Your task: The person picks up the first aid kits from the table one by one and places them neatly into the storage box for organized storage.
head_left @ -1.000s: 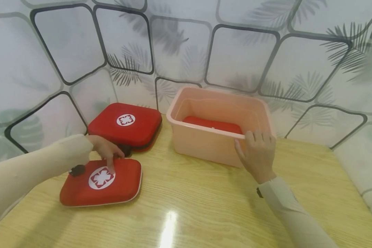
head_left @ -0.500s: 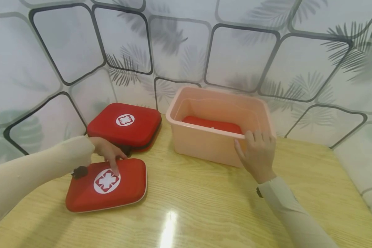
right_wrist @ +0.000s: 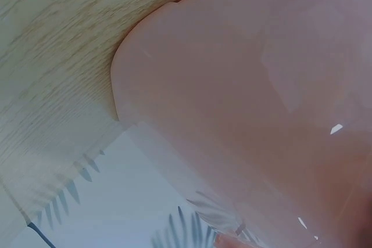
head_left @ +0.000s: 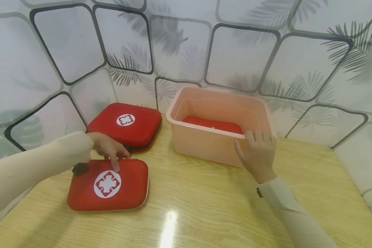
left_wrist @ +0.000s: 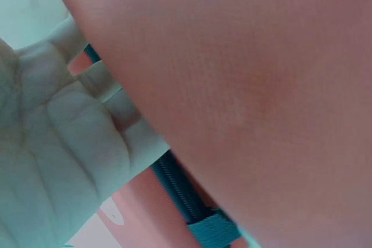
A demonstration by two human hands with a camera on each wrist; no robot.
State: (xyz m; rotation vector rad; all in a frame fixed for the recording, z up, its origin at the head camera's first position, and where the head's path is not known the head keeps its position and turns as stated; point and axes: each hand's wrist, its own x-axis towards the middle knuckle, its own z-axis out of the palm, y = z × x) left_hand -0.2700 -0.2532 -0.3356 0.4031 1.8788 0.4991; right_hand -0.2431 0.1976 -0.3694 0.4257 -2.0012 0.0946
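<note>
In the head view, my left hand (head_left: 110, 148) pinches the far edge of a red first-aid case (head_left: 131, 189) at the front left. The thumb lies on its top beside the white cross emblem, and the fingers go down behind it. That case's red side (left_wrist: 250, 91) fills much of the left wrist view, with finger ends hidden behind it. My right hand (head_left: 259, 155) grips the front rim of a pink plastic bin (head_left: 204, 146) near its right corner, fingers over the rim and thumb outside. The bin's smooth wall (right_wrist: 232, 79) fills the right wrist view.
Just behind my left hand sits a thicker red first-aid case (head_left: 142, 125) with a dark zip. Another red case (head_left: 210, 124) lies inside the bin. The wooden table (head_left: 204, 203) meets a patterned wall (head_left: 179, 48) at the back and sides.
The front first-aid case has slid a little to the right and turned slightly under my left hand. My right hand and the bin have stayed put.
</note>
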